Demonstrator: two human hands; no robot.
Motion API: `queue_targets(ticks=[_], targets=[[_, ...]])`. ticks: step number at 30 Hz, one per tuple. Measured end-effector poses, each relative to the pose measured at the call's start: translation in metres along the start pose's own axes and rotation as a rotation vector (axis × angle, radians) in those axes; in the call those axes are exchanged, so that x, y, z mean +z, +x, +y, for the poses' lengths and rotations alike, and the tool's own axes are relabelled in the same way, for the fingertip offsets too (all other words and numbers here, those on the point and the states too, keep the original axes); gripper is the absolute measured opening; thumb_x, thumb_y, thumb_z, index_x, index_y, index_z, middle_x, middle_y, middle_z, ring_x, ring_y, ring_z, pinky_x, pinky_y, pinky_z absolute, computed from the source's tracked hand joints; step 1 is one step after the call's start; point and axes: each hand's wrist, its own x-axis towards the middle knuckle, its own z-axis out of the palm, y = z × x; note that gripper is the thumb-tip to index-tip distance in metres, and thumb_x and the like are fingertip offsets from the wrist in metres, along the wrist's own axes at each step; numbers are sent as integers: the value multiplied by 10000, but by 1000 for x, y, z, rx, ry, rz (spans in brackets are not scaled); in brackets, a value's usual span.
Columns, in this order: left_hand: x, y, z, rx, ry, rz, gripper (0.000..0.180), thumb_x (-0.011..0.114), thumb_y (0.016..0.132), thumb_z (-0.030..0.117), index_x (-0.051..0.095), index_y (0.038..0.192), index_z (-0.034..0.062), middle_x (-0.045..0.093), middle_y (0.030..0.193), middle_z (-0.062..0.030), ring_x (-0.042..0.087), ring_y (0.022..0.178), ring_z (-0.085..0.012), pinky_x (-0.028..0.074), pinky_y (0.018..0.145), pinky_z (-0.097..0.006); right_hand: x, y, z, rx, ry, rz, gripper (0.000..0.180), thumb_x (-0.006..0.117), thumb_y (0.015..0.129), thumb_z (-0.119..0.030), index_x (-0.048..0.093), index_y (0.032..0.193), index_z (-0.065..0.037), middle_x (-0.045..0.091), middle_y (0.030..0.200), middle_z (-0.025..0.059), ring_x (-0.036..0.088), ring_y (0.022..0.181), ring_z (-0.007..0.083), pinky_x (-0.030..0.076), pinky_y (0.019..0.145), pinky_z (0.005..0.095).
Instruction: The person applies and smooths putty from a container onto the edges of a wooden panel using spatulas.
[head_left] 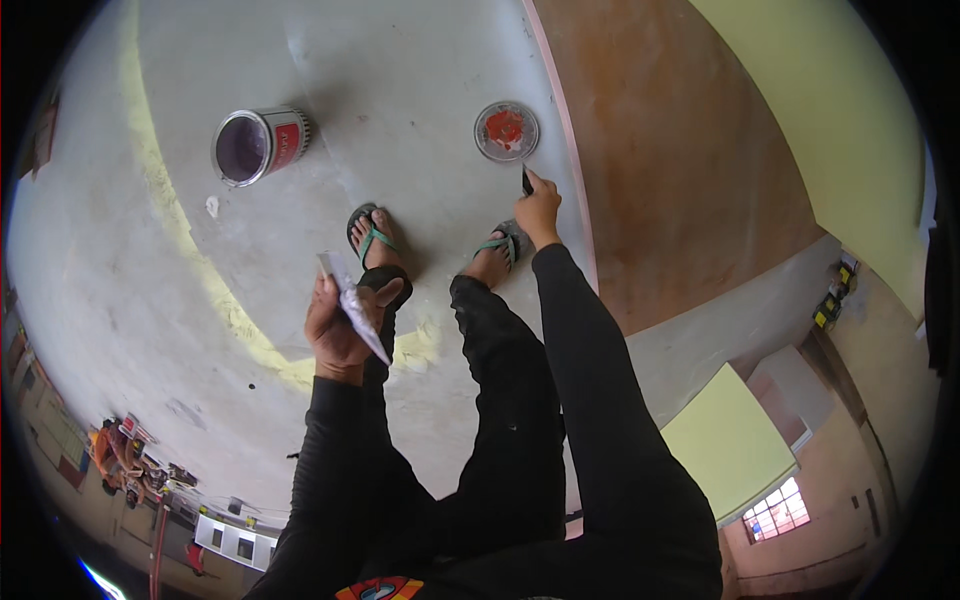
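Note:
My left hand, palm up, holds a thin flat plate smeared with pale lilac paste. The plate is tilted, and its underside and part of my grip are hidden. My right hand is closed round a dark, narrow tool, probably a putty knife. Its tip points at a round lid lying on the floor; whether it touches the rim I cannot tell. Red-orange paste with a pale patch sits in the lid. Left of it stands an open metal can with purple-grey residue inside.
My feet in green-strapped flip-flops stand on the grey floor. A yellowish strip runs along the left. To the right is a brown panel with a pink edge, beside a pale yellow surface. Other people are at the far lower left.

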Motion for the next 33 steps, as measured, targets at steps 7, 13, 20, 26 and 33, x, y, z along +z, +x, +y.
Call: queue_targets(ticks=[7, 13, 20, 26, 33], targets=[[2, 36, 18, 10, 23, -90, 157, 425, 999, 205, 406, 1095, 83, 446, 475, -58, 476, 390, -163, 443, 996, -580, 50, 45, 13, 93, -18, -140, 560, 569, 794, -51, 535, 1332, -202, 453, 1298, 102, 390, 1223, 371, 396, 956, 572], [-3, 42, 30, -30, 104, -4, 173, 452, 979, 199, 404, 1101, 86, 474, 482, -55, 491, 402, -159, 450, 991, -578, 72, 64, 11, 101, -53, -97, 595, 576, 780, -44, 510, 1353, -192, 411, 1325, 111, 356, 1241, 380, 371, 961, 593], [-5, 47, 29, -33, 74, -44, 203, 517, 928, 181, 394, 1061, 87, 503, 501, -62, 516, 435, -169, 456, 984, -585, 81, 68, 6, 120, -62, -54, 608, 587, 773, -48, 514, 1354, -210, 412, 1318, 111, 348, 1252, 387, 364, 966, 589], [-1, 50, 25, -47, 103, -116, 211, 521, 924, 183, 402, 1067, 83, 503, 503, -83, 534, 443, -179, 465, 968, -590, 75, 67, 3, 126, -198, -148, 570, 614, 772, -75, 560, 1323, -210, 414, 1343, 102, 336, 1292, 365, 367, 963, 590], [36, 60, -2, -115, 320, 222, 352, 488, 979, 205, 460, 1303, 69, 604, 1131, -89, 626, 1022, -222, 519, 911, -496, 0, 35, 3, -82, 713, -185, 628, 489, 715, 81, 567, 1315, -87, 571, 1258, 122, 587, 1092, 332, 493, 910, 417]])
